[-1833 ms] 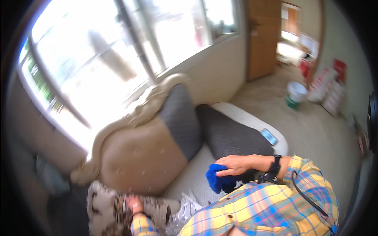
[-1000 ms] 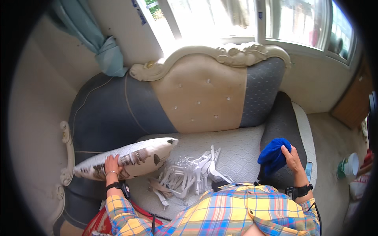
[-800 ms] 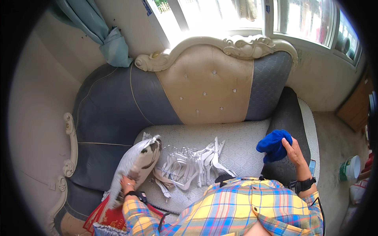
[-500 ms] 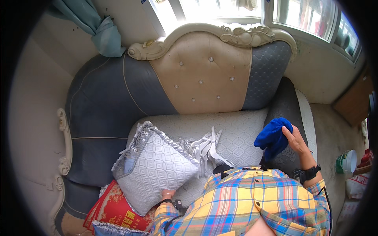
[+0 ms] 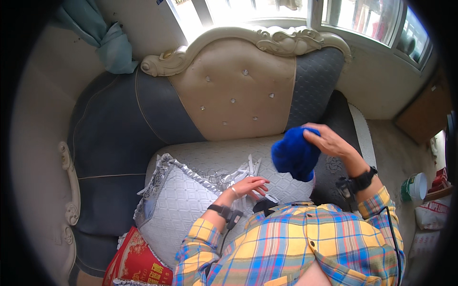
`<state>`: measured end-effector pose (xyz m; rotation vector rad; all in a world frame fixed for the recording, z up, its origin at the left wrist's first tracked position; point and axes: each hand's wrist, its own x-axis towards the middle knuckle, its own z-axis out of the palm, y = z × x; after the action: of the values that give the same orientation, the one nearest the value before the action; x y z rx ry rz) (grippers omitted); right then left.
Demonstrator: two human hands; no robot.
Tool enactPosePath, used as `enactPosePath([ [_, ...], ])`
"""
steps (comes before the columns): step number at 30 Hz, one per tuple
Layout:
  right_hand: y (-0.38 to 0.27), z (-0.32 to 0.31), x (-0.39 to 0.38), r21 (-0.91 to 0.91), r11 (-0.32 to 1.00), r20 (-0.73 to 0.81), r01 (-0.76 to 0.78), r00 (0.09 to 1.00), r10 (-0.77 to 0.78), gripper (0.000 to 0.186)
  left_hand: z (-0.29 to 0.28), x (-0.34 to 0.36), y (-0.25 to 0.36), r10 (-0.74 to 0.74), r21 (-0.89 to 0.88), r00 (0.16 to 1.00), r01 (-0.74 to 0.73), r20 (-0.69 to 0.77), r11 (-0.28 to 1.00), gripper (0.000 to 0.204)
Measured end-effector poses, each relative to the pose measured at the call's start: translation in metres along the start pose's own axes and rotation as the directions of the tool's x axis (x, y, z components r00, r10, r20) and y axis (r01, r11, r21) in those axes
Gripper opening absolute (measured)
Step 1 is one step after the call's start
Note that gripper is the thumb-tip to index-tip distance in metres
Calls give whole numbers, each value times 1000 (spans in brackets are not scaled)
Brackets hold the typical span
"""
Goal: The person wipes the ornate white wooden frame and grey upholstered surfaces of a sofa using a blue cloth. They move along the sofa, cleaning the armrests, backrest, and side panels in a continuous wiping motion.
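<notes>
My right hand [image 5: 323, 139] grips a bunched bright blue cloth [image 5: 292, 152] above the right part of the pale quilted seat cushion [image 5: 272, 143]. My left hand [image 5: 249, 187] is open, fingers apart and slightly bent, over a pile of white and metal hangers [image 5: 252, 164] on the cushion, partly hidden by my hand. Just left of that hand lies a white quilted pillow [image 5: 176, 209] with a frilled silver-grey edge. A red bag or package [image 5: 129, 257] with gold markings lies under it at the lower left.
The sofa's carved cream backrest [image 5: 229, 90] stands below bright windows, with a tied pale blue curtain [image 5: 112, 45] at the left. A dark grey cushion [image 5: 336, 124] is at the right end. On the floor at right are a white-green bucket [image 5: 414, 186], sacks [image 5: 431, 214] and a brown board [image 5: 420, 105].
My left hand has let go of the pillow, which now lies quilted side up, and has moved right over the hangers. My right hand has brought the blue cloth leftward and up.
</notes>
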<state>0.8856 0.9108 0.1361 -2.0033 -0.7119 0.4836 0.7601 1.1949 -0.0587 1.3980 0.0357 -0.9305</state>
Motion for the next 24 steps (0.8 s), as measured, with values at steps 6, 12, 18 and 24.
enactPosePath([
  [6,-25,19,46,-83,971,-209,226,948,-238,26,-3,40,2,-48,19,999,47,24,999,41],
  [12,-55,52,91,-445,756,-6,480,843,-538,21,-12,58,29,273,-588,938,-348,-216,730,55],
  [18,-65,108,112,-23,782,546,623,663,-512,43,-35,52,55,478,-655,756,-640,-446,402,61],
  [24,-9,25,203,-283,738,-15,613,766,-642,26,-107,2,66,340,-332,447,-878,-828,345,58],
])
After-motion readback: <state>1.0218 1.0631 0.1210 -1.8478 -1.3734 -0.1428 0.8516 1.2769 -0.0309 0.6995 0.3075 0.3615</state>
